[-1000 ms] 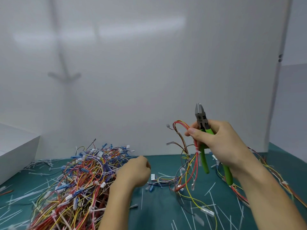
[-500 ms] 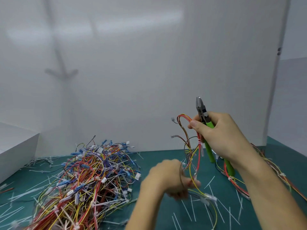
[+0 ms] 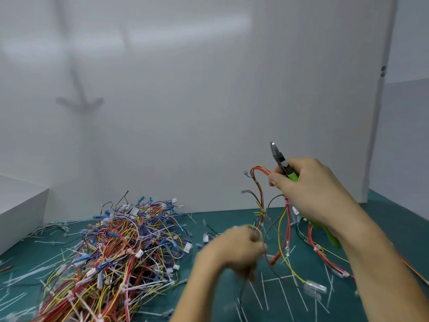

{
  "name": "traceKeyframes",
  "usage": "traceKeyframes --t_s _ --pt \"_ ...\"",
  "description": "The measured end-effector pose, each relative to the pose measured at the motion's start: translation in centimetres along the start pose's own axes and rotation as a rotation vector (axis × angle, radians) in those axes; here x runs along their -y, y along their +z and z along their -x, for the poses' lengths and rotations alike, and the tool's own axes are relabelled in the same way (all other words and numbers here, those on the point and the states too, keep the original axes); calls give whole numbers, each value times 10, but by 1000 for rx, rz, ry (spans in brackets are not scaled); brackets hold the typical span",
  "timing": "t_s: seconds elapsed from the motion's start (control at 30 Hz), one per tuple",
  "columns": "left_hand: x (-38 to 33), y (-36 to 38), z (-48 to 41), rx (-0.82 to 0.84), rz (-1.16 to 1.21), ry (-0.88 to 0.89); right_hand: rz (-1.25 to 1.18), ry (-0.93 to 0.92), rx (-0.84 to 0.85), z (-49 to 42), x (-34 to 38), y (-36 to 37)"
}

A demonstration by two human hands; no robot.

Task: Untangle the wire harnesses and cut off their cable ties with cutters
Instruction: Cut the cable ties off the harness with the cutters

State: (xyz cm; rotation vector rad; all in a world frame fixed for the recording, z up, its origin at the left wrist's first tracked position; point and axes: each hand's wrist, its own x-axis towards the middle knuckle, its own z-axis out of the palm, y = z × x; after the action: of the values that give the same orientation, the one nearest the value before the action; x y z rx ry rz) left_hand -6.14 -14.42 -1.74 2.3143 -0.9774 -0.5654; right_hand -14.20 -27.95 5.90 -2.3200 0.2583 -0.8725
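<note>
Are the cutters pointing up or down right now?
Up: the cutters stick out above the right hand, tip leaning slightly left.

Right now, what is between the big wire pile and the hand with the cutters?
In the head view, the left hand, gripping wires that hang from the right hand holding the cutters.
</note>
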Motion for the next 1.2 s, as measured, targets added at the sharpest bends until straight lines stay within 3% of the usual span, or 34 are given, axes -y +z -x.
traceKeyframes --t_s 0.1,0.2,0.37,0.63,0.8,1.2 --pt "14 -33 14 -209 506 28 90 49 79 -1 -5 4" --pt "19 -48 22 -405 826 50 230 56 252 0 -6 13" --pt "17 -53 23 -418 1100 80 336 -13 470 6 -3 36" --pt "18 -57 25 -441 1064 93 280 -120 385 10 7 41" --pt "17 -56 27 -456 1011 127 417 -201 316 13 8 48" --pt "13 -57 27 -502 1001 97 429 -268 310 9 0 47"
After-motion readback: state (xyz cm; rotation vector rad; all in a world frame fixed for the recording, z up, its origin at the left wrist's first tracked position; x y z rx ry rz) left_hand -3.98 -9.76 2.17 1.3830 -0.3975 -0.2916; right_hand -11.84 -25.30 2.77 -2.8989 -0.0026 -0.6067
